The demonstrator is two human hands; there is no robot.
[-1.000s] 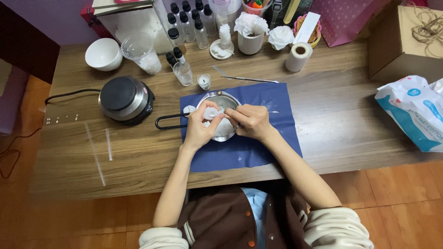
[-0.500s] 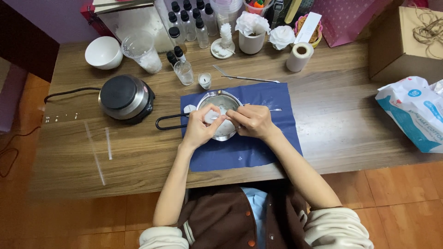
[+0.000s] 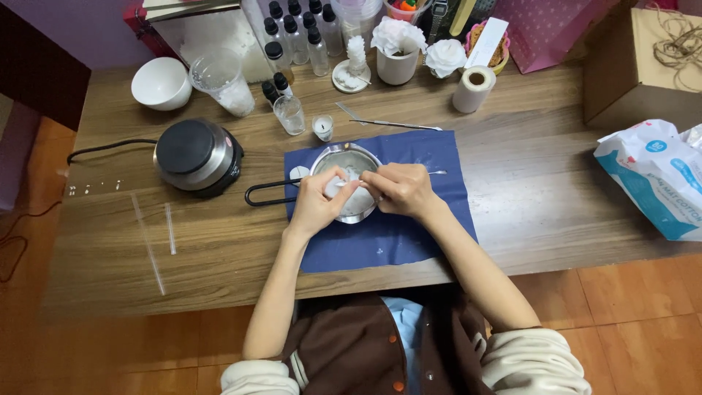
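Both hands pinch a small white waxy piece (image 3: 338, 186) over the metal pot (image 3: 349, 162): the left hand (image 3: 314, 205) closes its grip on it, the right hand (image 3: 401, 192) works it with a thin metal pick. It looks light, brittle and crumbly, best held by its edges. Beneath lies a blue cloth (image 3: 409, 234) on the wooden tabletop (image 3: 526, 183); a hot plate (image 3: 191, 155) sits left, bottles beyond.

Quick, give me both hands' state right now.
Left hand: closed on a white wax piece over the metal pot.
Right hand: closed on a thin metal tool.
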